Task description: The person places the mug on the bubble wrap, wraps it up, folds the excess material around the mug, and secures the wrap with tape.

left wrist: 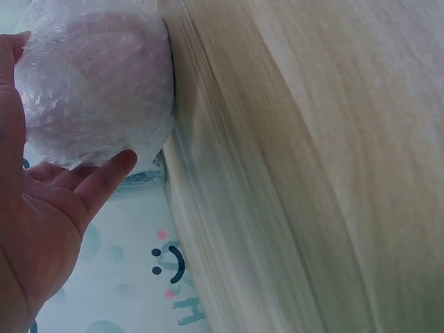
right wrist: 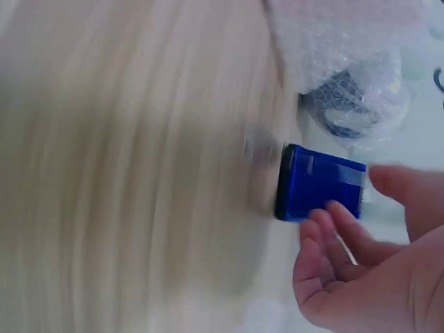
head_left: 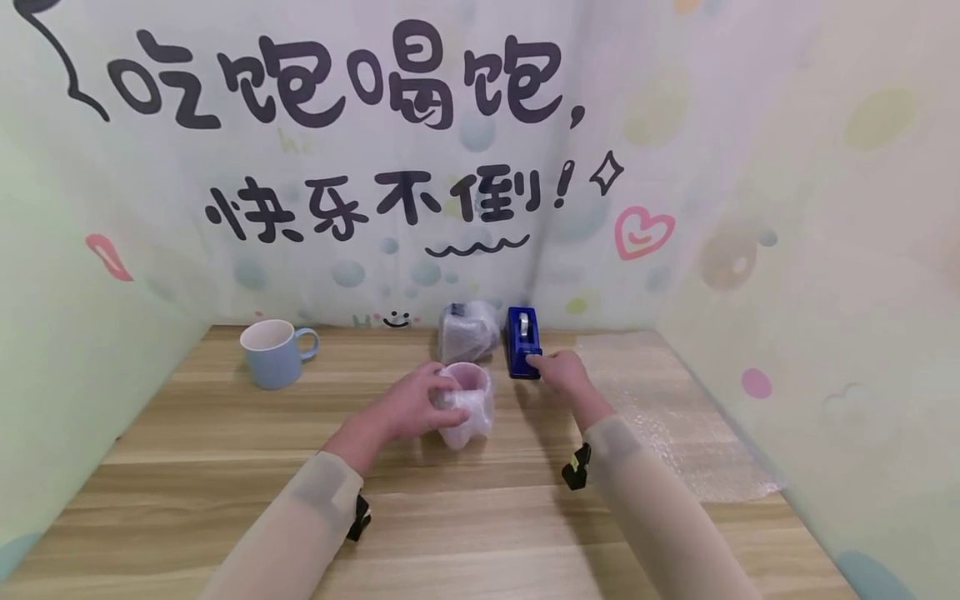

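A bubble-wrapped cup with a pink inside stands on the wooden table in front of me. My left hand holds it from the left, fingers at the far rim and thumb on the near side. The left wrist view shows the bubble wrap bulging between thumb and fingers. At the near end of a blue tape dispenser is my right hand. In the right wrist view its bent fingers overlap the dispenser's side, and the thumb is at the serrated edge, with a gap between thumb and fingers.
Behind the cup sits another bubble-wrapped item, dark in part. A light blue mug stands at the back left. A sheet of bubble wrap lies flat along the table's right side. Printed walls enclose the table at the back and sides.
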### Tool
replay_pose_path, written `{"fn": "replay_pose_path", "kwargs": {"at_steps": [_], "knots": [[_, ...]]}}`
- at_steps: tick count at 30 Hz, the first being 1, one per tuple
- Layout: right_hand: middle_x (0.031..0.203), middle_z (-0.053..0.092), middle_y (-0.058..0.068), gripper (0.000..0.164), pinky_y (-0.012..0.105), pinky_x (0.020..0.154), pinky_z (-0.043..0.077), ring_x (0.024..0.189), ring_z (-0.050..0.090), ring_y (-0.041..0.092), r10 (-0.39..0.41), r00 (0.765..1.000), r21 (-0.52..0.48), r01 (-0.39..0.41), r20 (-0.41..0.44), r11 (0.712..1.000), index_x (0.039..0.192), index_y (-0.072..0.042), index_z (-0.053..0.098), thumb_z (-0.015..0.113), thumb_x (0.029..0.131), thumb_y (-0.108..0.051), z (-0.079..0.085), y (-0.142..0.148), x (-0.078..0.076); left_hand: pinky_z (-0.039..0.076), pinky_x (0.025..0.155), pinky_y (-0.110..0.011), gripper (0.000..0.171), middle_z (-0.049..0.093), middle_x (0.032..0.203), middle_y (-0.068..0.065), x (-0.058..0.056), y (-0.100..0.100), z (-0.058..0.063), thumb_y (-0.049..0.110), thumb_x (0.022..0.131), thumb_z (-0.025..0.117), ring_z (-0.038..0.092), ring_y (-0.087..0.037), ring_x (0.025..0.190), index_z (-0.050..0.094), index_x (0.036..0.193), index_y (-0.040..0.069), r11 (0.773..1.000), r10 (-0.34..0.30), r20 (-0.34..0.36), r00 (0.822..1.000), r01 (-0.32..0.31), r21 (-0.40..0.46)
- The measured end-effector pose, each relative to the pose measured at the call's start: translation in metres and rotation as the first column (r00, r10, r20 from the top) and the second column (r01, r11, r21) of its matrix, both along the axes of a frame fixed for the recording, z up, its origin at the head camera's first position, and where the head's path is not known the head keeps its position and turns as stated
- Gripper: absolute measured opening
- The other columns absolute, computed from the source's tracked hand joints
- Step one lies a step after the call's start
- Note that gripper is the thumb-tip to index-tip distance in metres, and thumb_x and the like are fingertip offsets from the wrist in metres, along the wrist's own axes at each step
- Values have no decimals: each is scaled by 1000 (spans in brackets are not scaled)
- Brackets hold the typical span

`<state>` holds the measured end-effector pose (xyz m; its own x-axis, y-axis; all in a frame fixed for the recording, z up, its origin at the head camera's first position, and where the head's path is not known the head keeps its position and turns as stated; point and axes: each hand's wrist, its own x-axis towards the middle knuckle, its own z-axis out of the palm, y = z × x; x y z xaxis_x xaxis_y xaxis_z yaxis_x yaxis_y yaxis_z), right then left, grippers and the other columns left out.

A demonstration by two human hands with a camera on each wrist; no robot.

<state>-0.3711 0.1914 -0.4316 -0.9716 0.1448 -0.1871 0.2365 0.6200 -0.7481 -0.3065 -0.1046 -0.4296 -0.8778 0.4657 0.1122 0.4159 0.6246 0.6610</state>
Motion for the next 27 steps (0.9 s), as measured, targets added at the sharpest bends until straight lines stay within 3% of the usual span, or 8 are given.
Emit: {"fn": "replay_pose_path", "kwargs": {"at_steps": [3, 6, 10, 13, 18, 21, 27], "knots": [[100, 78, 8, 48, 32, 75, 49, 75, 57, 11, -101, 995, -241, 99, 1, 966, 129, 7, 72, 71, 106, -36, -4, -5, -3, 53, 115, -55, 45, 56, 153, -18, 0, 0, -2, 45, 93, 85, 60, -37, 133, 81, 126, 14, 1000, -3, -2, 1000, 3, 1], [100, 78, 7, 45, 27, 69, 45, 67, 54, 7, -148, 989, -381, 131, -15, 915, 133, 7, 71, 74, 105, -29, -13, -8, -6, 53, 115, -55, 45, 55, 154, -18, -1, 0, -2, 44, 93, 85, 59, -37, 133, 80, 125, 13, 1000, -7, -2, 1000, 7, 2], [91, 69, 4, 35, 23, 61, 39, 58, 43, 4, -186, 981, -481, 140, -49, 866, 127, 7, 73, 74, 103, -19, -23, -10, -10, 53, 115, -56, 45, 55, 154, -19, -1, -1, -1, 43, 93, 85, 59, -38, 133, 80, 125, 12, 1000, -14, -6, 1000, 14, 3], [96, 72, 6, 33, 20, 63, 41, 68, 52, 5, -189, 981, -509, 142, -43, 849, 127, 6, 72, 72, 103, -16, -27, -10, -12, 53, 115, -56, 45, 55, 153, -19, -1, -2, 1, 43, 93, 85, 60, -38, 133, 80, 125, 12, 1000, -14, -7, 1000, 14, 3], [112, 78, 12, 35, 22, 72, 45, 89, 64, 11, -186, 982, -490, 149, -28, 859, 127, 5, 73, 70, 101, -18, -30, -11, -12, 53, 115, -56, 45, 56, 154, -20, -1, -4, 2, 42, 93, 85, 60, -39, 133, 81, 125, 11, 1000, -11, -10, 1000, 11, -2], [107, 79, 12, 31, 23, 72, 46, 89, 67, 13, -217, 976, -458, 179, -32, 871, 121, 5, 74, 70, 98, -16, -30, -12, -14, 53, 115, -56, 45, 55, 154, -20, 0, -3, 2, 43, 93, 85, 60, -38, 132, 80, 125, 12, 1000, -18, -7, 1000, 18, -6], [94, 71, 11, 22, 30, 67, 47, 79, 59, 21, -208, 978, -272, 198, -7, 942, 105, 5, 72, 69, 89, -10, -32, -8, -16, 52, 115, -56, 44, 54, 156, -19, 0, 0, 4, 43, 93, 85, 59, -38, 134, 80, 125, 13, 1000, -23, -3, 1000, 23, -9]]}}
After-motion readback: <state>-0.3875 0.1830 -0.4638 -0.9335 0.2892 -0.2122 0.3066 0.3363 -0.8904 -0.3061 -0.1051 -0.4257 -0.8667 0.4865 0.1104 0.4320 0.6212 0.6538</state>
